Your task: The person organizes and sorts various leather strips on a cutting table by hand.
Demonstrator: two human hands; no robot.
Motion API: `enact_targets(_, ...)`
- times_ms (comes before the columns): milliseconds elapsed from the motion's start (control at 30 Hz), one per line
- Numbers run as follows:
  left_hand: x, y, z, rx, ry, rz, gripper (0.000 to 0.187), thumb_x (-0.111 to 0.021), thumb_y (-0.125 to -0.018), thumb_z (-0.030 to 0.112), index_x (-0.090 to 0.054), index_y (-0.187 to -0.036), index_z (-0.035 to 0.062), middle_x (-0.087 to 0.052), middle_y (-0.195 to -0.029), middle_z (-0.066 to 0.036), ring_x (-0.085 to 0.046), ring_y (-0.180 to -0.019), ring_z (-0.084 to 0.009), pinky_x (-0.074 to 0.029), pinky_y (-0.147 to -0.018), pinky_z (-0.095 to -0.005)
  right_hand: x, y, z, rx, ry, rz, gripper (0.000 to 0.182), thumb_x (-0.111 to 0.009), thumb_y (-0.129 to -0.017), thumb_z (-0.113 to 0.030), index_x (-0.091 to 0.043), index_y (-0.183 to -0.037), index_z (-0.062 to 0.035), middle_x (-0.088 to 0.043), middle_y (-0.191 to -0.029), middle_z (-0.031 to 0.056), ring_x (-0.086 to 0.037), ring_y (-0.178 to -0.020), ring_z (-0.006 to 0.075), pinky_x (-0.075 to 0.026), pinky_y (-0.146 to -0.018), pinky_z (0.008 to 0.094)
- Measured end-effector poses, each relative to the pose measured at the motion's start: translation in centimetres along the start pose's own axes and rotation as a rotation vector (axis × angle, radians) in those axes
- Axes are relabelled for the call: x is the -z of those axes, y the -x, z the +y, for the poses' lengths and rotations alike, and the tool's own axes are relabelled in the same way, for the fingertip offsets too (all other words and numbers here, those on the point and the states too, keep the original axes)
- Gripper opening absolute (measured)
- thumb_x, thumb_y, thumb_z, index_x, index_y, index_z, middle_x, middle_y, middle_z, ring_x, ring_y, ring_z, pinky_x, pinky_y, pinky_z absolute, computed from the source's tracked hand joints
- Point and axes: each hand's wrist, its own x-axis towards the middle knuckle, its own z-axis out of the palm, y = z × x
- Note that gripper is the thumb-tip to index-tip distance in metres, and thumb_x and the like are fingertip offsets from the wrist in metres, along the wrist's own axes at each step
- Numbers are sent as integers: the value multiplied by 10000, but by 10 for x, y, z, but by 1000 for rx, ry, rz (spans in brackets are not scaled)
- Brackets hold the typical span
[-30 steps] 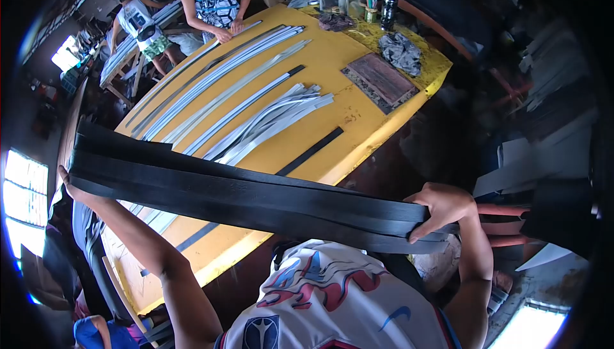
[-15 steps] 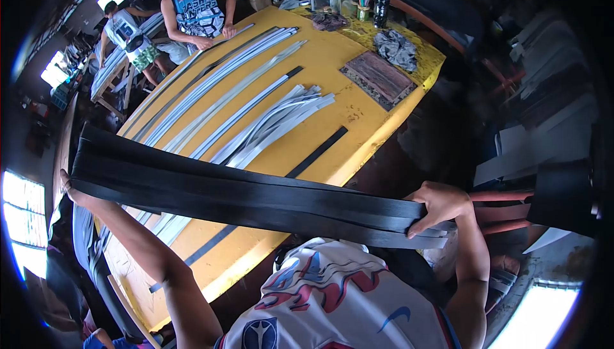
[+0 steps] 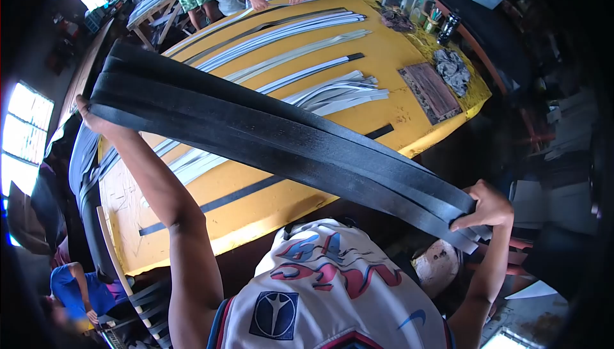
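Head cam: your L hand grips the far L end of the black strips from below; most fingers are hidden, so can't tell how firm that hold is. Your R hand is closed round the other end, thumb in front, w/ strip tips poking out past it at uneven lengths. The strips span the gap btwn your hands, overlapping lengthwise, slanting down to your R, up in front of the yellow table, L end higher.

Risks, my read: layers aren't flush, so if either grip eases, an inner strip could slide out, esp. at the R end, where tips are already staggered. Too much slack & the middle prob. sags, maybe dragging the white strips or the dark strip on the tabletop out of line. Pulling unevenly could twist the bundle, or stretch it if it's rubbery (can't confirm material). Swinging the L end wide could catch the person in the blue shirt, lower L. Co-worker's hands are at the far edge, well apart from yours, so less of a worry.
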Motion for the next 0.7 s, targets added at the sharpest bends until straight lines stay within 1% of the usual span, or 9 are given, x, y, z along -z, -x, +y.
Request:
enact_targets(33,2,9,5,-1,21,-62,763,-441,-970,547,-487,-1404,-79,-525,-1440,-248,-465,-1352,-433,-273,-1192,-546,4,-4,-1,-6,-13,2,464,-943,-585,-318,-732,-836,11,-701,-689,141,-682,-577,199,-497,-582,307)
enact_targets(100,21,47,39,-84,-98,174,811,-433,-950,572,-400,-1467,-51,-437,-1510,-260,-389,-1403,-458,-194,-1207,-582,14,-15,-4,18,33,2,460,-930,-582,-327,-727,-816,13,-684,-667,142,-657,-552,196,-481,-567,318)
enact_targets(167,-2,62,26,-37,-74,96,894,-431,-913,617,-346,-1503,-50,-379,-1548,-263,-356,-1424,-463,-190,-1209,-581,21,-30,-16,-17,161,-48,473,-910,-585,-353,-723,-812,17,-671,-653,144,-656,-560,201,-477,-569,328)
enact_targets(233,-34,69,13,-394,-571,978,936,-408,-907,628,-234,-1567,-12,-272,-1611,-240,-268,-1478,-441,-152,-1226,-562,24,-48,-34,-36,195,-71,480,-891,-585,-364,-734,-849,5,-677,-663,143,-670,-581,217,-487,-584,340)
enact_targets(267,-45,72,8,-407,-592,1041,968,-414,-900,634,-172,-1582,-9,-204,-1638,-226,-206,-1501,-435,-122,-1229,-573,25,-57,-38,-28,178,-114,503,-903,-566,-381,-745,-865,-9,-695,-691,139,-682,-603,236,-500,-596,339)
enact_targets(400,-18,144,55,-445,-466,1081,948,-426,-901,601,-168,-1583,-3,-181,-1645,-222,-180,-1509,-432,-103,-1224,-599,28,-95,-56,71,148,-169,522,-912,-548,-384,-752,-893,-26,-717,-745,145,-698,-655,262,-514,-636,337)
enact_targets(500,-15,179,60,-572,-572,1168,862,-462,-896,517,-247,-1561,12,-286,-1594,-248,-273,-1467,-456,-195,-1183,-668,33,-125,-67,75,225,-201,519,-905,-555,-364,-738,-899,-13,-704,-739,151,-679,-663,287,-500,-640,360)
enact_targets(567,-13,208,60,-616,-530,1146,807,-518,-872,472,-337,-1527,37,-359,-1563,-228,-305,-1453,-450,-231,-1171,-668,37,-147,-83,7,404,-298,487,-870,-593,-299,-720,-954,-8,-679,-754,184,-667,-708,319,-477,-638,411)
enact_targets(700,26,298,95,-706,-370,1188,858,-546,-836,453,-299,-1552,49,-323,-1595,-207,-304,-1464,-425,-230,-1181,-625,36,-189,-88,-39,384,-376,421,-868,-591,-279,-737,-893,-15,-697,-757,171,-674,-721,325,-489,-665,420)
